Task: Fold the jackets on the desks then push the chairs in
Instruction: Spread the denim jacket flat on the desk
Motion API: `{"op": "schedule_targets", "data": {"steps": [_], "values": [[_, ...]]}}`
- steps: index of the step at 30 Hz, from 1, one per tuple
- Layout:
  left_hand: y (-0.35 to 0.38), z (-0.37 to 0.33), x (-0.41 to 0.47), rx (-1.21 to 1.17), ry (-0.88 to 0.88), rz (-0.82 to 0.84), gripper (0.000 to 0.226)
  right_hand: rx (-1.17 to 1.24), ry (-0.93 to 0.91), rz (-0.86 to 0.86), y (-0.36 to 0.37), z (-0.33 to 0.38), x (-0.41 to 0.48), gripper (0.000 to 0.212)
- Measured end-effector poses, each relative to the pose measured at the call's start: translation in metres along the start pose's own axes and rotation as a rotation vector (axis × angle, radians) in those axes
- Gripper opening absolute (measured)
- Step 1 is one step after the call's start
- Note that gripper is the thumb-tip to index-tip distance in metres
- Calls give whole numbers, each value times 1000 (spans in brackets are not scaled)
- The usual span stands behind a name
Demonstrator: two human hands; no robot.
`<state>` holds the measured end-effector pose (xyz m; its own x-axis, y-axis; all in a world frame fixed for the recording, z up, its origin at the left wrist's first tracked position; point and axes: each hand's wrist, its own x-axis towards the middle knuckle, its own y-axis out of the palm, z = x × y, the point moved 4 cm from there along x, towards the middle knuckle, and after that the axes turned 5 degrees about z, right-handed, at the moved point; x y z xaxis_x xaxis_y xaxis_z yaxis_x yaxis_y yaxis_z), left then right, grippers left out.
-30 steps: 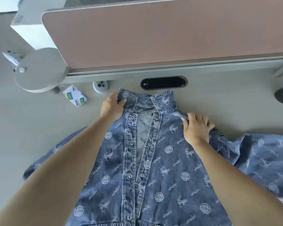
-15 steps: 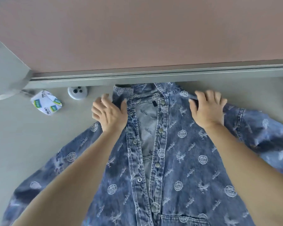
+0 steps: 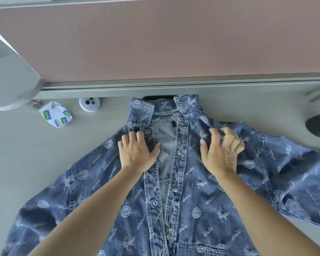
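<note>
Grey table (image 3: pixel 26 154) carries denim jacket (image 3: pixel 192 200), flat, front up, collar at far edge. Left grip (image 3: pixel 137 154) spread, pressing chest panel; right grip (image 3: pixel 222 154) on shoulder, fingers bent, blurred, pinch unclear. Tissue pack (image 3: pixel 55 114) far-left.

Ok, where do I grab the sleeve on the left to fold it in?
I'd pinch the sleeve at its outer edge toward the cuff, coming from the left with the left hand. It lies flat and splayed off the jacket, so that edge is free on the desk.
</note>
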<state>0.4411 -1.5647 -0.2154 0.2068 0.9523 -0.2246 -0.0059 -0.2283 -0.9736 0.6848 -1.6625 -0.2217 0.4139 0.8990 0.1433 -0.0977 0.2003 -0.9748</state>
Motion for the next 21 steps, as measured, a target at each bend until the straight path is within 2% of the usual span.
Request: {"op": "schedule_targets", "data": {"steps": [1,3,5,8,10,13,15,18,21], "values": [[-6,-5,4,9,-16,25,66,41,-61,1,-5,14,4,37],[-16,-14,13,39,-28,92,56,96,-171,173,-7,49,15,38],[-24,-21,20,49,-20,182,42,62,-94,355,-3,77,26,41],[-37,-26,23,-97,-30,188,34,17,68,448,-3,94,33,41],[-44,-31,22,-297,-27,75,26,53,80,484,-2,92,34,36],[-39,-47,19,-510,32,-17,28,148,47,508,-2,83,35,28],[-25,-54,17,-579,82,-1,31,242,42,509,-4,74,36,19],[-7,-52,14,-652,52,16,32,509,130,536,-11,61,34,9],[-5,-52,13,-625,66,0,28,623,38,412,-29,69,33,10]]}}
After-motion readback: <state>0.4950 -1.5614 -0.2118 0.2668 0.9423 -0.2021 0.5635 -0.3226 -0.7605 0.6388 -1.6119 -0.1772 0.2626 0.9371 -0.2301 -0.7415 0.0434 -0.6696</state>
